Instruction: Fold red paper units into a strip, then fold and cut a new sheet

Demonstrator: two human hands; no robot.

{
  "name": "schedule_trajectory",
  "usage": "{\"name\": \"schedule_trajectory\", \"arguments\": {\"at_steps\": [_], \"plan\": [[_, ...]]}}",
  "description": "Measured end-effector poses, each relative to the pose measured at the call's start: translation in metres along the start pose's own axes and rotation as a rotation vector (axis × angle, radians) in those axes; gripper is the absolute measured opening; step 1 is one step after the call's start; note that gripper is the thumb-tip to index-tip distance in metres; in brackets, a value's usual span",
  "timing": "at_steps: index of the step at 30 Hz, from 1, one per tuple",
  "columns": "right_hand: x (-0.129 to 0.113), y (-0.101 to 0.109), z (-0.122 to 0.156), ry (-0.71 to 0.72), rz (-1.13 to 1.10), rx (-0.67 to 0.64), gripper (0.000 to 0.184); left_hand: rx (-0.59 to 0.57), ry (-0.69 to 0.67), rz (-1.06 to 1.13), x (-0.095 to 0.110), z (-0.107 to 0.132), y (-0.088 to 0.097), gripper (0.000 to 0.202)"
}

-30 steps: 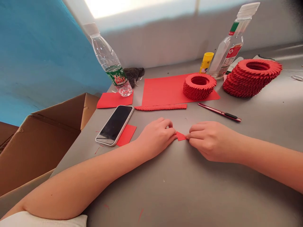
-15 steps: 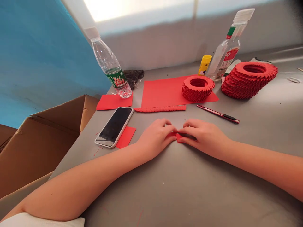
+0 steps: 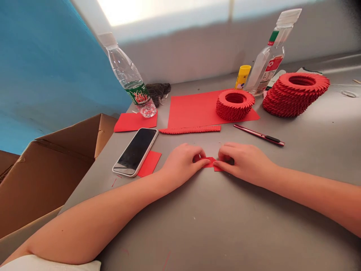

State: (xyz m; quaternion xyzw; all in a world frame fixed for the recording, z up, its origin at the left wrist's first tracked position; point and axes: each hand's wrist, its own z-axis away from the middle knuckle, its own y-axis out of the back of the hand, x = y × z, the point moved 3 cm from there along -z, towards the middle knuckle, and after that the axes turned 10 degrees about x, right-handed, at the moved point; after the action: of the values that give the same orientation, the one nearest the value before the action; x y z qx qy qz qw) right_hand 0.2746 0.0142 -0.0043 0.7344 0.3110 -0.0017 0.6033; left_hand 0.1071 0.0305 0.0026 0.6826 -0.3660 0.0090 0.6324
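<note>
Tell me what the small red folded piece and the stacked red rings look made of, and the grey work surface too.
The small red folded piece looks like thin matte paper, with sharp creases. The stacked red rings look like many folded matte paper units, their pointed tips showing. The grey work surface looks like smooth sheet metal, with a soft sheen, though a coating can't be ruled out.

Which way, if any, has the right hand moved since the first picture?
Yes, it has moved: the right hand has shifted left, toward the red paper piece, judged against the craft knife.
</note>
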Motion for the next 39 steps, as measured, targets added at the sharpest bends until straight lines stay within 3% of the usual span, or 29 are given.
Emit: {"name": "schedule_trajectory", "arguments": {"at_steps": [6,9,16,24,32,39], "plan": [[0.0,-0.004,0.002,0.188,-0.045,-0.042,0.013,0.06,-0.045,-0.037,0.001,0.003,-0.001,0.02],[0.001,-0.004,0.001,0.17,-0.052,-0.046,0.014,0.09,-0.105,-0.069,0.005,0.006,0.0,0.018],[0.002,-0.002,0.0,0.156,-0.046,-0.058,0.015,0.145,-0.398,-0.175,0.017,0.016,-0.004,0.021],[0.003,-0.003,-0.002,0.099,-0.071,-0.107,0.017,0.246,-0.527,-0.165,0.018,0.02,-0.005,0.024],[0.005,-0.004,-0.002,0.104,-0.072,-0.112,0.017,0.195,-0.63,-0.312,0.023,0.021,-0.003,0.02],[0.004,-0.005,-0.001,0.13,-0.038,-0.119,0.019,0.113,-0.634,-0.332,0.025,0.02,-0.001,0.018]]}}
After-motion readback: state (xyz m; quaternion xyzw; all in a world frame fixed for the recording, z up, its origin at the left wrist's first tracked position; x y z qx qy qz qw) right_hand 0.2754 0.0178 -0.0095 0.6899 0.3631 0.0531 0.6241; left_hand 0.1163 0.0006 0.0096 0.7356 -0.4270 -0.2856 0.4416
